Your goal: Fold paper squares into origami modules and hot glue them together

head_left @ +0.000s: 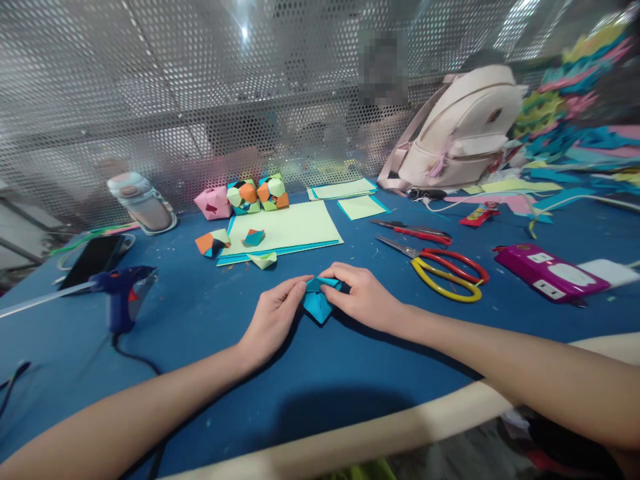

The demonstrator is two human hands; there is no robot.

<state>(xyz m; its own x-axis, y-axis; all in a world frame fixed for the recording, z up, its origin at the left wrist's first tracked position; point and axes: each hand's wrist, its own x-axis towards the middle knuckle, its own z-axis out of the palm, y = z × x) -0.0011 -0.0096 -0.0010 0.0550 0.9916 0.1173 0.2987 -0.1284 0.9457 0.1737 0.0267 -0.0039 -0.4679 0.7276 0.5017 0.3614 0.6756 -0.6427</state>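
a folded piece of blue paper [319,308] sits low over the blue surface [210,413], pinched at its upper edge in the grip of my left hand [273,319] and my right hand [367,299]; pressing unevenly from the two sides could skew its creases or tear an edge. beyond it lie a pale folded piece [263,261] and sheets of green paper [290,225], with yellow-and-red scissors [447,280] to the right, where a sideways sweep of my right forearm could knock their handles.
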